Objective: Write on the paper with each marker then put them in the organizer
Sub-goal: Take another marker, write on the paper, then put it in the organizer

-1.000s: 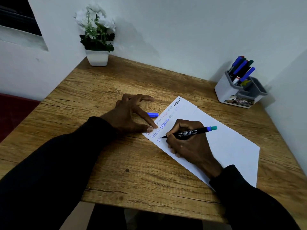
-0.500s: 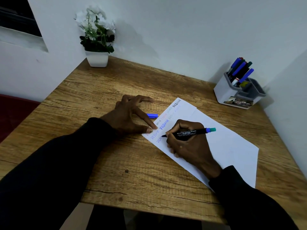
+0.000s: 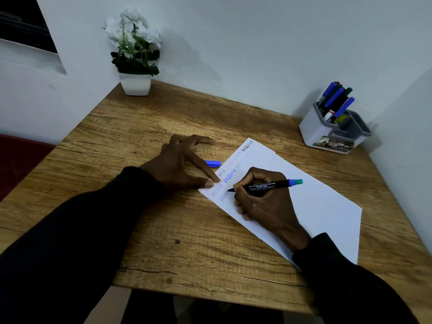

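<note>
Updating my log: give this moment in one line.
right hand: holds marker, tip on paper; left hand: pressing paper edge; blue cap: on table

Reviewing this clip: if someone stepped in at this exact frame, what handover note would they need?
Right hand: grips the black marker, tip on the paper, partway through a blue word on the lowest line.
Left hand: open and spread, thumb and forefinger tips pressing on the paper's left edge.
Blue cap: lies on the table beside the paper, just beyond the left forefinger.
Done: several coloured words are written; several markers stand in the organizer at the far right corner.
Left: finish the word, probably recap, put the marker in the organizer.
</note>
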